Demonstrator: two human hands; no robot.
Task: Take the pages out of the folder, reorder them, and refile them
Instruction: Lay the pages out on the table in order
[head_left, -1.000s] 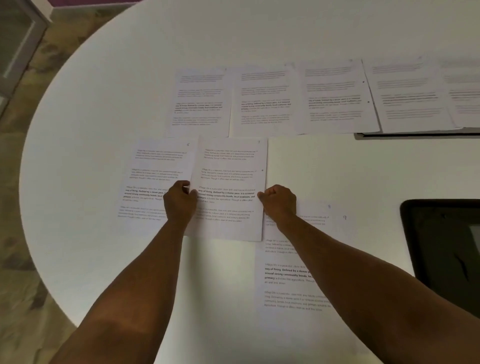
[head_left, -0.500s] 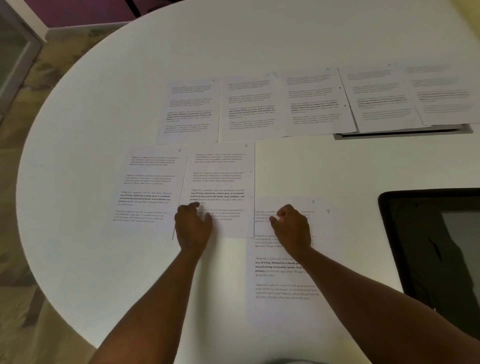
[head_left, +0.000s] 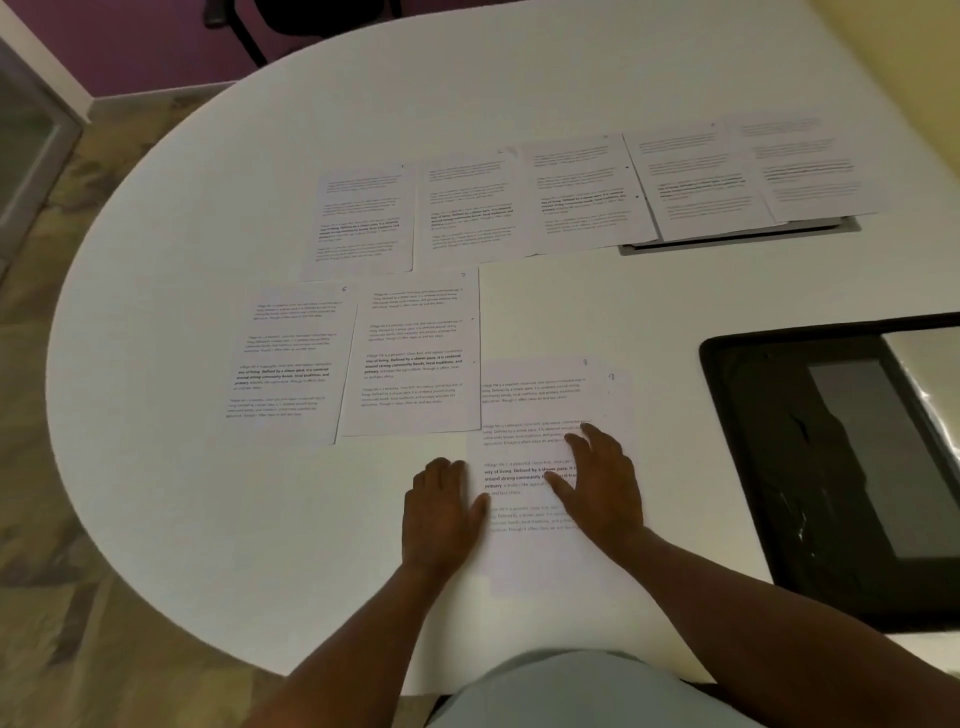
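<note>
A rounded white tabletop fills most of the view. Beyond its far left edge runs a purple wall with a white skirting, a dark chair against it. Mottled brownish floor shows at left.

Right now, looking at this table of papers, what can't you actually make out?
- Body text on every page, e.g. page 7: too small, blurred.
- Far-row page numbers: too faint.
- Page 9: mostly hidden beneath page 8.
- Page 8's middle lines: covered by the right hand.
- Black folder: cut off by the right edge.
</note>
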